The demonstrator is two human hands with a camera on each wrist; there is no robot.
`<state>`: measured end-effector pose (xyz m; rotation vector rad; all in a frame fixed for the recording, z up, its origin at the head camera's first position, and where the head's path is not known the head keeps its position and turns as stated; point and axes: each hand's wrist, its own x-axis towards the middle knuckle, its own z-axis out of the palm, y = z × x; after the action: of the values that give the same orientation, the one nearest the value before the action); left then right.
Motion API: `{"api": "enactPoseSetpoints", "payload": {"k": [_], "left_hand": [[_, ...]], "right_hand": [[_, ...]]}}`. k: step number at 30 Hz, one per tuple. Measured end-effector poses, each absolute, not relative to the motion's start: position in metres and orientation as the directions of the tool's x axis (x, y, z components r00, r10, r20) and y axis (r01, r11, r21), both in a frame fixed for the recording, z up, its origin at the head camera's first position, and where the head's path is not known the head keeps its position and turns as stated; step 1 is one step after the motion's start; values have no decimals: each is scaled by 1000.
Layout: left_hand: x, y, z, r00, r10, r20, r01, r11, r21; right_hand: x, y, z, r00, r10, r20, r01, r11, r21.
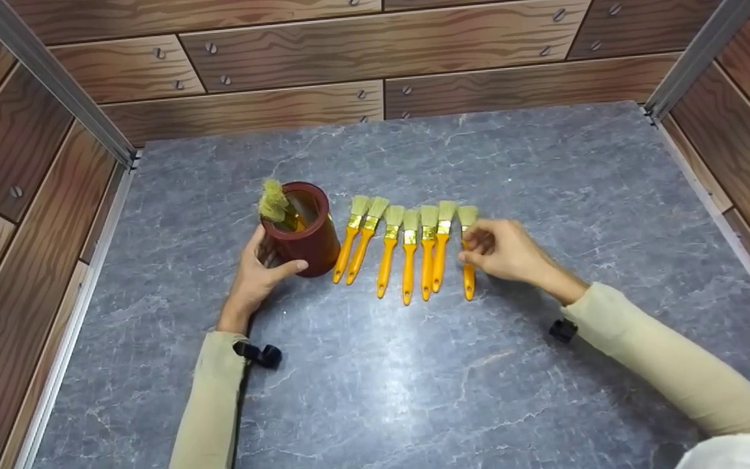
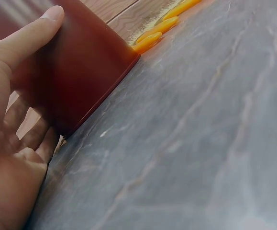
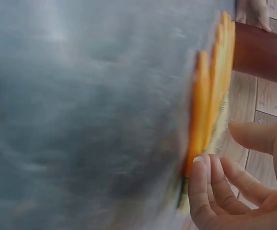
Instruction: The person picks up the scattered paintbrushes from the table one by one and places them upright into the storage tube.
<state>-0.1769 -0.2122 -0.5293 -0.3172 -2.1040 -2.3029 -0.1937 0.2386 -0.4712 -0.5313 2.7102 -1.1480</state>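
Observation:
My left hand grips a dark red cylindrical cup, thumb along its near side and fingers round the left; the left wrist view shows the cup's wall close up. Pale bristles of a brush stick out over its rim. Several paintbrushes with orange handles lie in a row to the right. Above the rightmost paintbrush is my right hand, fingers bent and partly hiding it. In the right wrist view the thumb stands apart from the fingers, with no brush pinched between them.
A grey marbled tabletop lies under everything. Wood-patterned walls with metal corner posts close off the back and sides. Something white shows at the lower right corner.

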Motion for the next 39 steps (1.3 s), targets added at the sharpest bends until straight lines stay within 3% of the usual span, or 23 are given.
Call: {"api": "enactPoseSetpoints", "payload": {"k": [15, 39], "left_hand": [[-175, -213, -530, -979, 136, 153, 143, -83, 986], [-177, -213, -531, -978, 132, 161, 151, -85, 985]], "right_hand": [[-189, 247, -487, -958, -283, -46, -172, 697, -696], [-192, 255, -487, -964, -161, -214, 65, 632, -773]]}}
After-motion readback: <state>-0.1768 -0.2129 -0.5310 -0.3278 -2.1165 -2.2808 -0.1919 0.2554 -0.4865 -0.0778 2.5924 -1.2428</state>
